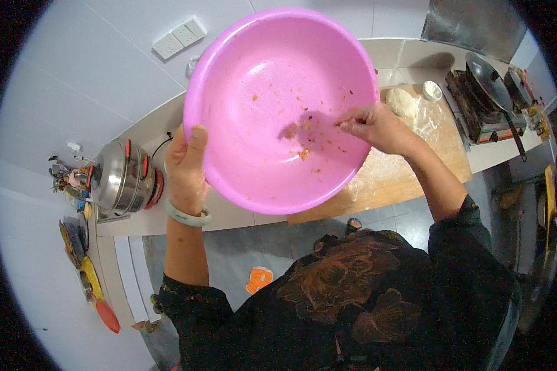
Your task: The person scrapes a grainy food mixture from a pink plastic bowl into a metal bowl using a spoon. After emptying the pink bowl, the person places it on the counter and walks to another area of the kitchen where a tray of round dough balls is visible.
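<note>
A big pink plastic basin (260, 185) is held up, tilted so its inside faces me, with small orange and dark food bits stuck near its middle and lower part. My left hand (189, 160) grips its left rim, the thumb on the inner side; a pale bangle circles that wrist. Over the basin's right part is my right hand (364, 127), its fingers bent and pinched together near the inner wall. Whether a small bit is between those fingertips cannot be told. Behind the basin, a ball of dough (401, 102) lies on a floured wooden board (394, 174).
A small white bowl (432, 91) of white powder stands on the board. To the right are a gas stove (492, 132) and a black wok (487, 81). A steel steamer pot (123, 174) stands at the left. Wall sockets (178, 37) are above the counter.
</note>
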Demonstrator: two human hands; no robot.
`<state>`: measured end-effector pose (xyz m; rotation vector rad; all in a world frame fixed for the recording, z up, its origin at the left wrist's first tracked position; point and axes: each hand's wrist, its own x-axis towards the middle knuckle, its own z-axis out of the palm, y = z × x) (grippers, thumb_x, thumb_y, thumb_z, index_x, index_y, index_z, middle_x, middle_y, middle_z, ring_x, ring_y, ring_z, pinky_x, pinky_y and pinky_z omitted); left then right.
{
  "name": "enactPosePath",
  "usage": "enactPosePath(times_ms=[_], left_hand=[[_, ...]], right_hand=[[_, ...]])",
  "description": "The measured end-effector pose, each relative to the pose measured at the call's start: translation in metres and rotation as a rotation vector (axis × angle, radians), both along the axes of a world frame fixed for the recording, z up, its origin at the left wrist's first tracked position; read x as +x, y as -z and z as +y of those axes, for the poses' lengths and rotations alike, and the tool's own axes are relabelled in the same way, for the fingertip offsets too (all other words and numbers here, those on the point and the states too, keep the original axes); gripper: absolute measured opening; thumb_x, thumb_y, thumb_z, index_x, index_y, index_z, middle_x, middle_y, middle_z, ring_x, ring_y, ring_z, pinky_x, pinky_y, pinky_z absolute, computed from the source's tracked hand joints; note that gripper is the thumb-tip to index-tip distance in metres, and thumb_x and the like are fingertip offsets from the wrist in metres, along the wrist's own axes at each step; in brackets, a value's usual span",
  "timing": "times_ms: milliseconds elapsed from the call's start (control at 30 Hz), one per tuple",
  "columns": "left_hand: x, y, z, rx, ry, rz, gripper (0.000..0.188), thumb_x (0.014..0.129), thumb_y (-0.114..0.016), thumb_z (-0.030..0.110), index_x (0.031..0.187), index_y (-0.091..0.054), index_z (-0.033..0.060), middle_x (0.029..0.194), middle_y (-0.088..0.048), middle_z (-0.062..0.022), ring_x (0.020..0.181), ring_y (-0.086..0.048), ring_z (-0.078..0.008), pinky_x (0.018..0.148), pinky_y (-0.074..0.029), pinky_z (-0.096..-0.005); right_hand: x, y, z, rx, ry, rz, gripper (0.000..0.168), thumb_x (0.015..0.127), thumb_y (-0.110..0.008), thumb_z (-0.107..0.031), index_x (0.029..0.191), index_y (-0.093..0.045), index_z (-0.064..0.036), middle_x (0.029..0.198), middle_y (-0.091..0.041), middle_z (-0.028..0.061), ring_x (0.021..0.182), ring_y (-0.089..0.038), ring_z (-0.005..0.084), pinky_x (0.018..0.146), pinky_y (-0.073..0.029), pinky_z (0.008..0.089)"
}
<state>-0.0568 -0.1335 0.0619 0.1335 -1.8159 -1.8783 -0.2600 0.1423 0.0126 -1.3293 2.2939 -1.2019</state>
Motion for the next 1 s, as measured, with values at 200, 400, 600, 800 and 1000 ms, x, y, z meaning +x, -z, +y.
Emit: enactPosePath(times_ms=[200,400,600,800,1000], left_hand=[[-0.011,-0.009,0.011,0.002,-0.011,0.011,0.036,0.094,-0.059,0.025,0.118,-0.058,-0.0012,0.106,-0.064,-0.0068,0.092,-0.060,-0.0132,0.083,-0.048,-0.0291],[-0.009,0.004,-0.003,0.010,-0.016,0.003,0.037,0.094,-0.060,0.026,0.118,-0.057,-0.0018,0.103,-0.064,-0.0052,0.089,-0.059,-0.0106,0.080,-0.047,-0.0257],[-0.005,0.003,-0.009,0.018,-0.008,0.014,0.035,0.094,-0.058,0.026,0.117,-0.058,-0.0009,0.108,-0.064,-0.0074,0.095,-0.060,-0.0146,0.083,-0.048,-0.0306],[-0.003,-0.004,-0.007,0.050,0.033,0.011,0.034,0.094,-0.058,0.024,0.117,-0.058,-0.0016,0.105,-0.064,-0.0059,0.092,-0.059,-0.0122,0.081,-0.048,-0.0278],[0.000,0.006,-0.007,0.044,-0.054,0.024,0.032,0.094,-0.059,0.022,0.116,-0.058,-0.0016,0.102,-0.063,-0.0037,0.089,-0.057,-0.0093,0.077,-0.047,-0.0250]], right_hand=[[-0.015,-0.014,-0.044,-0.277,0.123,-0.055,0.023,0.090,-0.060,-0.020,0.102,-0.068,-0.002,0.076,-0.066,0.0112,0.070,-0.060,0.0149,0.067,-0.048,0.0310],[-0.012,0.000,-0.032,-0.005,0.094,-0.046,0.022,0.088,-0.062,-0.020,0.100,-0.069,-0.002,0.078,-0.067,0.0134,0.070,-0.061,0.0135,0.067,-0.050,0.0300],[-0.004,-0.005,-0.009,-0.034,0.079,-0.016,0.022,0.089,-0.062,-0.020,0.100,-0.068,-0.002,0.079,-0.068,0.0128,0.071,-0.062,0.0171,0.068,-0.050,0.0328],[-0.018,0.001,-0.031,-0.179,0.212,-0.035,0.023,0.091,-0.059,-0.021,0.101,-0.068,-0.002,0.078,-0.067,0.0132,0.070,-0.061,0.0165,0.067,-0.049,0.0335],[0.011,0.021,0.005,0.139,0.051,0.017,0.021,0.088,-0.063,-0.021,0.095,-0.068,-0.003,0.075,-0.066,0.0129,0.068,-0.061,0.0153,0.066,-0.050,0.0320]])
